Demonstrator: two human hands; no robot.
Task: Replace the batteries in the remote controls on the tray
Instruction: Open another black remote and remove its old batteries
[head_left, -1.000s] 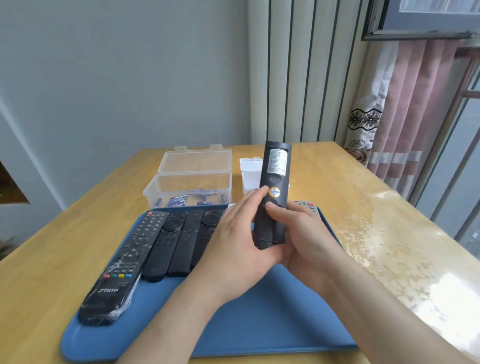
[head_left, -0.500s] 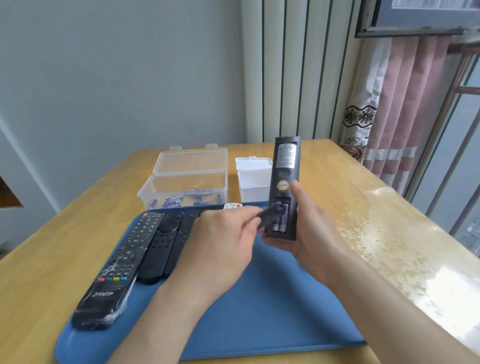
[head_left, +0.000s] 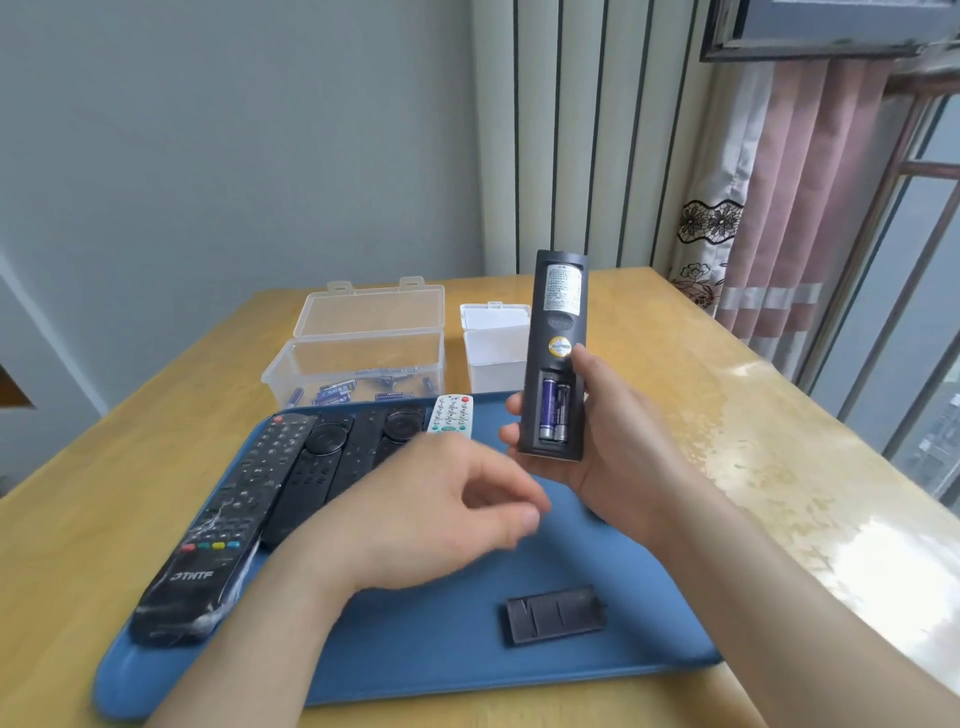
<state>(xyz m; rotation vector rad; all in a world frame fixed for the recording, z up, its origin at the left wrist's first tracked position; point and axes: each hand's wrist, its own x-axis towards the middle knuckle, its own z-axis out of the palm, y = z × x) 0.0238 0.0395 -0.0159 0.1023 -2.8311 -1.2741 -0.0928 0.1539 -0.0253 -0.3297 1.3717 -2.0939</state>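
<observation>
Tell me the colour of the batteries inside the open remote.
Purple-blue with silver ends, seen in the head view: two batteries in the remote.

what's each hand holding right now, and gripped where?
Right hand holds the black remote by its lower end, around the open battery compartment. Left hand holds nothing.

I count five remotes lying on my tray, one more in hand, two batteries inside it, one loose cover, two plastic boxes upper centre.
</observation>
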